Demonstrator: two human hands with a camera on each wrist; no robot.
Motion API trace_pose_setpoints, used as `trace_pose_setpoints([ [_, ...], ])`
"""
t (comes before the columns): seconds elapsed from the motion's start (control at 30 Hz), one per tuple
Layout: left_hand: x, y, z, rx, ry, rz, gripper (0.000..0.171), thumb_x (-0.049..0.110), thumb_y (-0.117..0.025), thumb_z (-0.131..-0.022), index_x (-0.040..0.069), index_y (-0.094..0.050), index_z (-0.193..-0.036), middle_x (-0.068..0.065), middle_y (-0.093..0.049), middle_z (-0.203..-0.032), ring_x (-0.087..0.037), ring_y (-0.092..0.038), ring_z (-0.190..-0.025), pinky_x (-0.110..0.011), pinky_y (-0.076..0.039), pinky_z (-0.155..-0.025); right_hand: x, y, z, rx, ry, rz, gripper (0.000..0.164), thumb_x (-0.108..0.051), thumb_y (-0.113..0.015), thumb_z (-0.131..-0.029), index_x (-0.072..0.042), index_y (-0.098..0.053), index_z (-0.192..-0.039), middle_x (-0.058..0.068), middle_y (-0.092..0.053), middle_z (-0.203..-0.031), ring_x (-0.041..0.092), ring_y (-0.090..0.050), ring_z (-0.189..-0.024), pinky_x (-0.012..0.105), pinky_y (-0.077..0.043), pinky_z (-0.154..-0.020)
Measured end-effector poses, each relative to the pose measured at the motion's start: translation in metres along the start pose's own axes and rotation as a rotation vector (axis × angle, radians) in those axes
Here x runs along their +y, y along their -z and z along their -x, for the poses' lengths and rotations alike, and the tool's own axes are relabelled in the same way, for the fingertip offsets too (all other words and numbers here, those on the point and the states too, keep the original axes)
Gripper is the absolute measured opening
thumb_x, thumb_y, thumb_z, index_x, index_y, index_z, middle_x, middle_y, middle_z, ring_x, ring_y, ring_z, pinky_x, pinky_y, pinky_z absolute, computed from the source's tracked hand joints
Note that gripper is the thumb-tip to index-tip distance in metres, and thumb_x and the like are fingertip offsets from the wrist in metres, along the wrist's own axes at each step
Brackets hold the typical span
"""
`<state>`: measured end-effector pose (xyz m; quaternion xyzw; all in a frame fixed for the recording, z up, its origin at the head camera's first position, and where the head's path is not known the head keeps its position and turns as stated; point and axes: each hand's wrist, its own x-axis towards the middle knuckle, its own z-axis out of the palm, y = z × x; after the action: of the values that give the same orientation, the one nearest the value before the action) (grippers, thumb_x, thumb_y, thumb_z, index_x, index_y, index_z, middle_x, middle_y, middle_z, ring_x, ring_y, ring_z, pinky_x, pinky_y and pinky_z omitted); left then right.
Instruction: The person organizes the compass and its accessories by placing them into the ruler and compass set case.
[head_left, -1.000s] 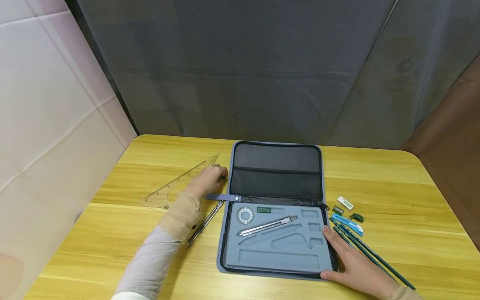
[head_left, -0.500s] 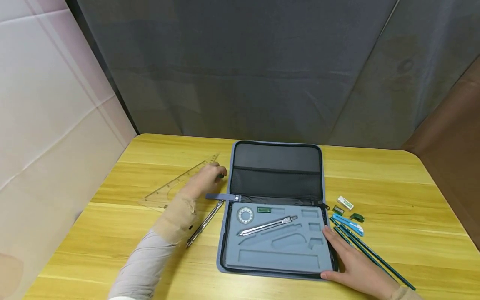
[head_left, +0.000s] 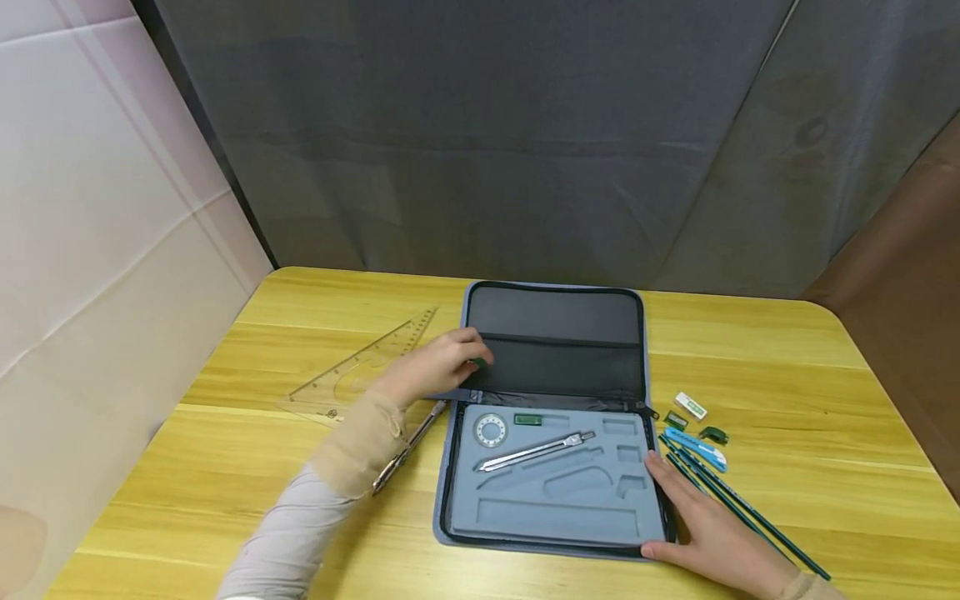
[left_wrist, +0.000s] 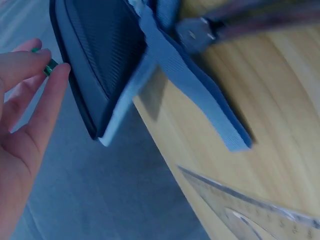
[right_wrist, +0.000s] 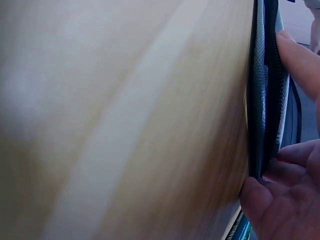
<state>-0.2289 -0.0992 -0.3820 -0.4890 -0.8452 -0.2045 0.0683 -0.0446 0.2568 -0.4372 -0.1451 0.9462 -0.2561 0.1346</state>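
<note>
My left hand [head_left: 447, 360] pinches a small green piece [left_wrist: 50, 67] between thumb and fingertips, over the left side of the lid; the fingers cover most of it. My right hand [head_left: 701, 529] holds the right front corner of an open zippered case [head_left: 551, 550], its thumb at the front and fingers along the side. In the case's blue-grey tray lie a silver compass [head_left: 536, 452], a round white-ringed disc [head_left: 491, 431] and a green box [head_left: 528, 420]. The other hollows are bare. The case's strap [left_wrist: 200, 95] sticks out left, below the left hand.
A clear set square [head_left: 360, 367] and a second metal compass [head_left: 408, 450] lie left of the case. On the right are a white eraser [head_left: 691, 406], small green pieces [head_left: 714, 435], a blue cutter [head_left: 696, 450] and several dark green pencils [head_left: 750, 508].
My left hand has lifted the small green piece from beside the case and moved right, over the lid's edge. The right hand has stayed at the case's corner.
</note>
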Motion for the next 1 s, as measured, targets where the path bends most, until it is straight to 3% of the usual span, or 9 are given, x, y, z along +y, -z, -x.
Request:
trace_pose_setpoints([
  [0.37,0.013,-0.007,-0.011,-0.074,-0.027,-0.013,0.016,-0.003,-0.061,-0.080,0.002,-0.066,-0.094,-0.007,-0.059,-0.094,-0.016,-0.060,-0.083,-0.022,-0.049,-0.071,0.000,0.000,0.000,0.005,0.007,0.004,0.095,-0.064,-0.057,-0.073,-0.021,-0.015,-0.147,0.013,-0.020,-0.149,0.035,-0.032,-0.129,0.050,-0.040,-0.089],
  [0.57,0.021,-0.014,-0.021,-0.112,-0.025,0.130,0.004,0.002,-0.064,-0.081,0.005,-0.063,-0.083,-0.004,-0.059,-0.083,-0.012,-0.055,-0.070,-0.018,-0.045,-0.062,0.000,0.001,0.000,0.005,0.014,0.015,0.096,-0.064,-0.057,-0.073,-0.018,-0.016,-0.147,0.015,-0.021,-0.148,0.036,-0.033,-0.128,0.050,-0.041,-0.089],
  [0.7,0.026,-0.020,-0.027,-0.127,-0.012,0.218,0.010,0.004,-0.065,-0.081,0.010,-0.059,-0.075,0.001,-0.057,-0.075,-0.006,-0.052,-0.067,-0.015,-0.044,-0.061,0.001,0.000,0.000,0.002,0.013,0.015,0.096,-0.064,-0.057,-0.073,-0.018,-0.016,-0.147,0.015,-0.021,-0.148,0.037,-0.034,-0.128,0.050,-0.041,-0.088],
  [0.9,0.030,-0.029,-0.032,-0.159,-0.021,0.266,0.005,0.004,-0.061,-0.084,0.007,-0.065,-0.084,-0.001,-0.064,-0.083,-0.005,-0.052,-0.068,-0.016,-0.044,-0.062,0.002,0.000,0.000,0.008,0.022,0.020,0.095,-0.064,-0.057,-0.074,-0.018,-0.016,-0.147,0.015,-0.022,-0.148,0.036,-0.034,-0.128,0.050,-0.040,-0.089],
  [1.0,0.031,-0.031,-0.034,-0.154,-0.010,0.266,0.008,0.004,-0.061,-0.085,0.008,-0.067,-0.081,0.002,-0.065,-0.081,-0.003,-0.052,-0.067,-0.015,-0.044,-0.061,0.002,-0.001,-0.001,0.016,0.032,0.026,0.095,-0.063,-0.057,-0.074,-0.017,-0.016,-0.147,0.015,-0.022,-0.148,0.036,-0.035,-0.127,0.050,-0.040,-0.089],
])
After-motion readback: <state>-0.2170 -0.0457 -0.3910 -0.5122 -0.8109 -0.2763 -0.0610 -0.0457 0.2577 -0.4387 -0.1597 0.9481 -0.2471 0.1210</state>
